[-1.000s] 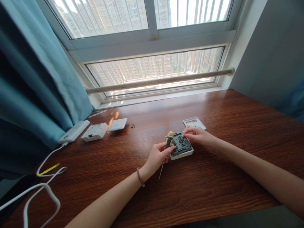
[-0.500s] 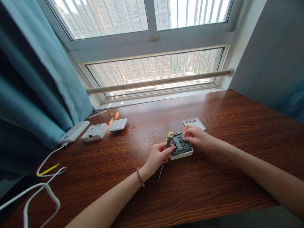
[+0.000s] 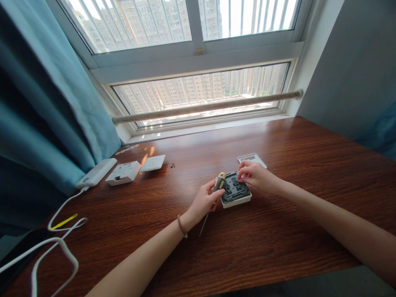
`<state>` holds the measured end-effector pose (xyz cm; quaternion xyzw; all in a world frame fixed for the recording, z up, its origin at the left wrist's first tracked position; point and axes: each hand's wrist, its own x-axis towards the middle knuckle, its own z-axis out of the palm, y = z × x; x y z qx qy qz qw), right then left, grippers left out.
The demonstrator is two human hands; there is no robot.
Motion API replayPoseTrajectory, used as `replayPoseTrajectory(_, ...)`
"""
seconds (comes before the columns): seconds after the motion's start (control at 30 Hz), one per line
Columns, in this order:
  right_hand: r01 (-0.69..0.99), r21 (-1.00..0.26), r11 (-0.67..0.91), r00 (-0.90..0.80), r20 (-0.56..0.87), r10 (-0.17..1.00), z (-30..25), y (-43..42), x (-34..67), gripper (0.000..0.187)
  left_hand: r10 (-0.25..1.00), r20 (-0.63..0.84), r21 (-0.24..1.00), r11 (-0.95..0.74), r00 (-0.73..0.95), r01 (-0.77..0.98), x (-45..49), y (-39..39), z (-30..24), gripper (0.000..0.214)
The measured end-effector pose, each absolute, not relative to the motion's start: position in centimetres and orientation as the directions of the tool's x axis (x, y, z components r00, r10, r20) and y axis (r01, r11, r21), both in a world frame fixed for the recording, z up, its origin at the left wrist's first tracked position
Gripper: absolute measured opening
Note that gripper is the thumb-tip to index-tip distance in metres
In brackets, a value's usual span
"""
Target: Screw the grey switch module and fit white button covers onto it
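A screwdriver [image 3: 219, 182] with a yellow and dark grey handle is gripped in my left hand [image 3: 204, 199], its thin shaft pointing down toward me. Just right of that hand, a dark grey socket module [image 3: 232, 194] sits in a white wall box [image 3: 237, 202]. My right hand [image 3: 254, 176] is over the module's far right corner, thumb and fingers pinched together. Whatever those fingertips hold, if anything, is too small to make out. Partly behind the right hand lies a white cover frame [image 3: 259, 159].
On the left stand a white power bank [image 3: 97, 172] with a white cable [image 3: 63, 206], a white box [image 3: 123, 172] and a white socket panel [image 3: 154, 163]. Small screws [image 3: 172, 165] lie beside the panel. A yellow strip [image 3: 64, 221] rests near the cable on the wooden table [image 3: 185, 144].
My left hand has shifted slightly left with the screwdriver, away from the module, and the shaft's tip has swung left. The right hand stays at the module's corner, nearly still.
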<state>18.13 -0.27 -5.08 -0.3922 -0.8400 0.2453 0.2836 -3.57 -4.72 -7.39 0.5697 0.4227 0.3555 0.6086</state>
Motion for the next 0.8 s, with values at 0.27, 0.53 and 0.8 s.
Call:
replayPoseTrajectory(0.27, 0.447, -0.666, 0.598, -0.626, 0.244, 0.740, -4.7, 0.3, 18.8, 0.010, 0.910, -0.129, 0.982, 0.061, 0.393, 0.179, -3.1, -4.7, -6.8, 0.061)
replayPoseTrajectory(0.53, 0.320, -0.828, 0.460, -0.655, 0.157, 0.739, -5.5, 0.8, 19.8, 0.013, 0.884, -0.125, 0.981, 0.042, 0.451, 0.191, -3.2, -4.8, -6.8, 0.064)
replayPoseTrajectory(0.8, 0.358, -0.711, 0.606, -0.681, 0.245, 0.690, -5.1, 0.5, 20.0, 0.016, 0.885, -0.093, 0.981, 0.003, 0.455, 0.194, -3.1, -4.8, -7.0, 0.058)
